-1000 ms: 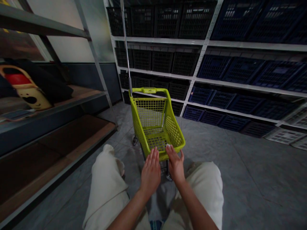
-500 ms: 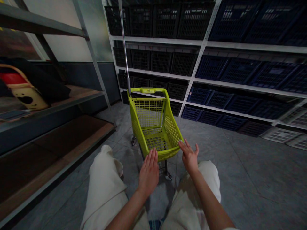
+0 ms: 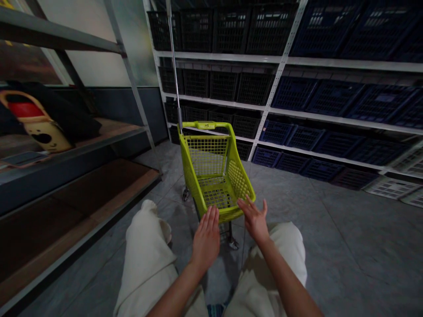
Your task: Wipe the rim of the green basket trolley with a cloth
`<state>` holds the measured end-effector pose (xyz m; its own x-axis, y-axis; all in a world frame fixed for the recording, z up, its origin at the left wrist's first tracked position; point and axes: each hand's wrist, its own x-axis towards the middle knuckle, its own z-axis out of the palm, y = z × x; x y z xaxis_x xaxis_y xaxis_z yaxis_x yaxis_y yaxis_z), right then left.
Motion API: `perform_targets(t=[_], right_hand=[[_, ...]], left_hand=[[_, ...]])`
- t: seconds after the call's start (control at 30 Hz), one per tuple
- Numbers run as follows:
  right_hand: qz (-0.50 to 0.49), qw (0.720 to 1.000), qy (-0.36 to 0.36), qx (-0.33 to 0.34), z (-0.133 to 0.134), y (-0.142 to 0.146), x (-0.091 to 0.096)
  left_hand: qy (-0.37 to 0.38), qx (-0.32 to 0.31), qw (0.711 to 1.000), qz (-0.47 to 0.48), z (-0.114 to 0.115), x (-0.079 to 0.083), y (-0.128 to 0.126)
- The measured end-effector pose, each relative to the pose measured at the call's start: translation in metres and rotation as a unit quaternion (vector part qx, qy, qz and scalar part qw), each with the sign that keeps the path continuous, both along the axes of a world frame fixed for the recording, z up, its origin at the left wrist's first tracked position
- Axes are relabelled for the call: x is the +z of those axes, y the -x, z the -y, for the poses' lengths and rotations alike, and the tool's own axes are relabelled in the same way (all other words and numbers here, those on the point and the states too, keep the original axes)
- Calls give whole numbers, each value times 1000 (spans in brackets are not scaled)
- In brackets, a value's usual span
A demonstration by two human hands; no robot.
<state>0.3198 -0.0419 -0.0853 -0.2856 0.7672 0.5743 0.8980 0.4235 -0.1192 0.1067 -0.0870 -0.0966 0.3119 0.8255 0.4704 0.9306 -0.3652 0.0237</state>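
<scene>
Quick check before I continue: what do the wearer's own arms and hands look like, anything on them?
The left hand and right hand are bare, five-fingered and ungloved. No sleeves, watch, bracelet, cables or markings show on either forearm. Rings: none that I can make out.

A small shopping cart in bright yellow-green plastic stands upright on the grey floor, its handle at the far end and its lower rim at the near end. The basket is open at the top, with grid-like openings in its far panel, right wall and bottom. A slim, shiny pole with a grey lower sleeve rises from the far left corner. Beneath, a dark frame meets casters, one showing at left and another near.
</scene>
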Motion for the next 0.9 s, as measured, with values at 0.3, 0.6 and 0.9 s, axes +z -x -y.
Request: perform_targets(t=[0.3, 0.6, 0.9], right_hand=[[-76, 995, 11, -68, 10, 56, -3], [11, 997, 22, 75, 7, 25, -1], [-46, 997, -26, -56, 0, -3, -11]], left_hand=[[-18, 10, 1000, 19, -1, -3, -8], [-5, 10, 1000, -1, -1, -3, 0], [-13, 6, 1000, 17, -1, -1, -3]])
